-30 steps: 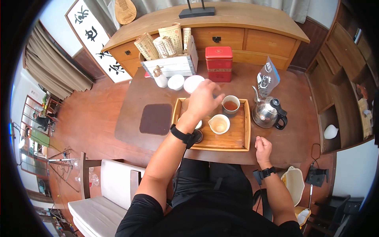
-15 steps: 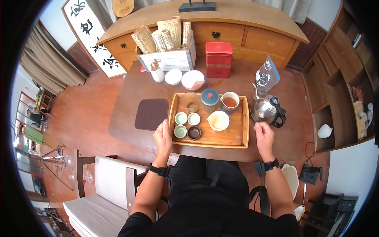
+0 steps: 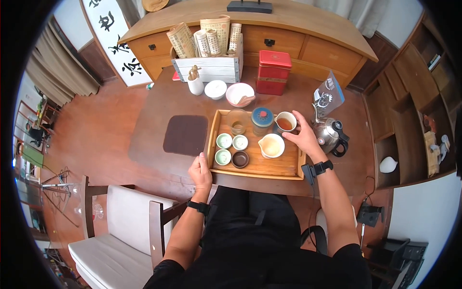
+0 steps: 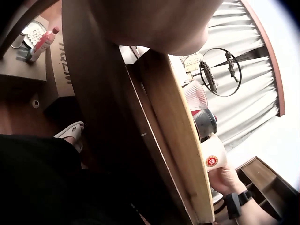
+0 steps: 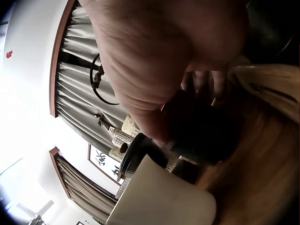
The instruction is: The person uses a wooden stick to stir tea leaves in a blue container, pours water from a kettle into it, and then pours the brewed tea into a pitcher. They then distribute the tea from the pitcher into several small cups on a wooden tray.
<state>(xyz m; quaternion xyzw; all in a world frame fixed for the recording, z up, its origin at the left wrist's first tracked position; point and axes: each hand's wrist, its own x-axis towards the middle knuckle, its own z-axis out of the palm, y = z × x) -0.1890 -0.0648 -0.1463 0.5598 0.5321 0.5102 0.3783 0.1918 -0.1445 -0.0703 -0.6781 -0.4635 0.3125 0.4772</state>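
Observation:
In the head view my right hand (image 3: 307, 138) reaches over the right side of a wooden tray (image 3: 288, 169). Its thumb and fingers grip a dark-sided tea pitcher (image 3: 285, 124) holding reddish tea; the right wrist view shows the pitcher dark and partly covered by the hand. A white pitcher (image 3: 272, 145) of pale tea stands just in front. My left hand (image 3: 200, 173), loosely curled, is by the tray's front left corner. Also on the tray are green cups (image 3: 224, 141), a dark brown cup (image 3: 240, 159), a blue lidded jar (image 3: 262, 118) and a clear glass (image 3: 237, 126).
A steel kettle (image 3: 329, 135) stands right of the tray, near a clear pouch (image 3: 329, 94). Behind are a red tin (image 3: 273, 72), white bowls (image 3: 215, 89) and a crate (image 3: 207, 70) of scrolls. A dark mat (image 3: 186, 135) lies to the left.
My left hand has come back from above the tray to its front left corner. My right hand has moved from the table's front edge up to the dark-sided pitcher and taken hold of it.

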